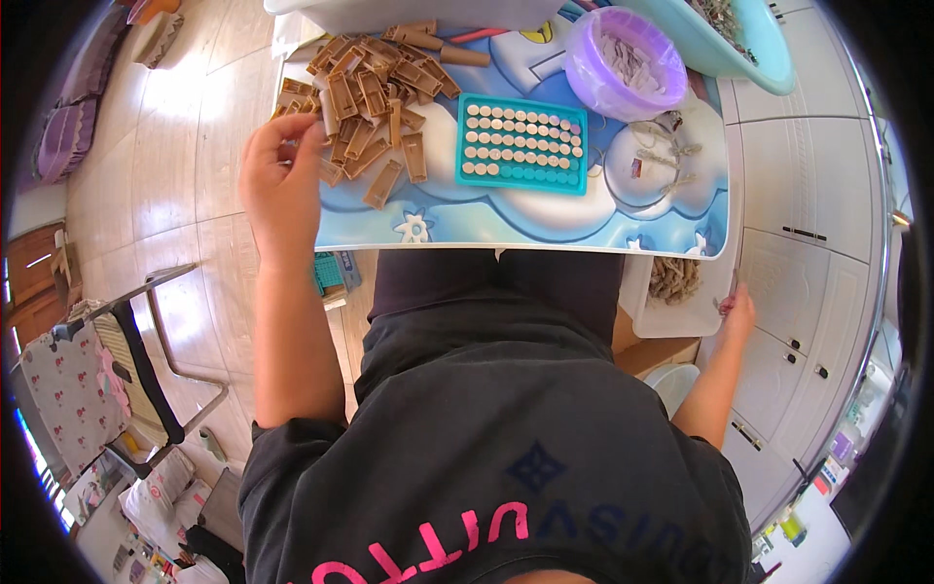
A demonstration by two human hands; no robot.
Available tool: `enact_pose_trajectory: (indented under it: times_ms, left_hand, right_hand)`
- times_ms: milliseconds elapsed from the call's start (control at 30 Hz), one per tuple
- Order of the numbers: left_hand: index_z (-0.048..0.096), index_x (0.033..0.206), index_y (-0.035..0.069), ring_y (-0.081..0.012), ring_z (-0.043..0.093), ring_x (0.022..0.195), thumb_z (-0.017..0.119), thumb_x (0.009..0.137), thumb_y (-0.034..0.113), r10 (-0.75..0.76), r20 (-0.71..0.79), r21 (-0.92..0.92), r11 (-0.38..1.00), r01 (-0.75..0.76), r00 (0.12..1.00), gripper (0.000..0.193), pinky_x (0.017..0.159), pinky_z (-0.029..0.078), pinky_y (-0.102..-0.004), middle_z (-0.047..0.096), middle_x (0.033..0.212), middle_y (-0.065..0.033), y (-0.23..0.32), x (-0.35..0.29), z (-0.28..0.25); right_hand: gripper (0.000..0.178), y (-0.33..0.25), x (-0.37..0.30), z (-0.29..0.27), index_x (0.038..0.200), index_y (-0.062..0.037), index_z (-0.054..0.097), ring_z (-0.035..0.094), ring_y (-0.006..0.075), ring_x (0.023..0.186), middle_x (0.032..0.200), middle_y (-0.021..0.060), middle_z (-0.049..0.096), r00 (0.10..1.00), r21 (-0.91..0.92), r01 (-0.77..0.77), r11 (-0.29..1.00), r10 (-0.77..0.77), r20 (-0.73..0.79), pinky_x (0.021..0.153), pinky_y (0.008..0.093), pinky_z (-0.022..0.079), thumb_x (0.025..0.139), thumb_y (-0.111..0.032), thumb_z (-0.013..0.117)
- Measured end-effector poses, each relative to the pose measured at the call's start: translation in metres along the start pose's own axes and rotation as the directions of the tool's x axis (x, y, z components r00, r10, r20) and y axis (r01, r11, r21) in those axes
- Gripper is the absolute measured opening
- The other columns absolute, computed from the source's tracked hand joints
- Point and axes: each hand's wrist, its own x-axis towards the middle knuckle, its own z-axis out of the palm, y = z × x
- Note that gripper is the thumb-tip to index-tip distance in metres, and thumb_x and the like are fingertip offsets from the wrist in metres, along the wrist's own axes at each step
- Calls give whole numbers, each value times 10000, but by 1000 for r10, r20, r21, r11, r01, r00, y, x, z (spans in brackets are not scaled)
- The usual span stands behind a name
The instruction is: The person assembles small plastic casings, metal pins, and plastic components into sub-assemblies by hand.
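At the left of the table, my left hand (280, 180) is closed in a pinch, its fingertips against a brown plastic casing (329, 112) at the edge of the pile. Many similar hollow, elongated brown casings (375, 92) lie heaped there. To the right of the heap, a teal tray (521, 101) holds rows of small round whitish discs; its front row is partly unfilled. Down at the right, beside the table, my right hand (739, 310) has its fingers closed near the edge of a white bin (671, 321). Whatever it grips is too small to make out.
Beige bundled pieces (673, 280) fill part of the white bin. A lined purple basin (574, 58) and a light-blue basin (769, 73) stand at the back right. Thin wired parts (662, 156) lie on the cloud-patterned table (457, 229). White cabinets (808, 175) flank the right side.
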Motion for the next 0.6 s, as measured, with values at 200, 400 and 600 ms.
enact_pose_trajectory:
  times_ms: [200, 400, 600]
  left_hand:
    - [643, 840, 45, -224, 573, 728, 637, 834, 332, -4, 158, 417, 907, -64, 987, 287, 684, 460, -336, 610, 860, -74, 24, 17, 29]
    - [649, 820, 58, -263, 600, 783, 638, 811, 382, -116, 205, 565, 825, -21, 972, 324, 712, 464, -369, 638, 797, -71, 23, 25, 35]
    - [654, 851, 15, -99, 566, 638, 661, 837, 252, -33, 119, 376, 926, -14, 992, 238, 614, 449, -252, 632, 697, -41, 30, 24, 26]
  right_hand:
    - [302, 14, -10, 21, 884, -34, 579, 533, 99, 650, 748, 38, 591, 973, -155, -229, 961, 220, -71, 562, 225, 402, 879, -335, 604]
    - [230, -13, 7, 24, 1021, -33, 556, 537, 93, 742, 843, 17, 590, 994, 30, 109, 994, -108, -29, 653, 224, 437, 887, -211, 612]
    - [155, -134, -86, 87, 996, -17, 591, 536, 108, 842, 910, 24, 590, 782, -24, 624, 781, -624, 16, 781, 246, 448, 888, -128, 605]
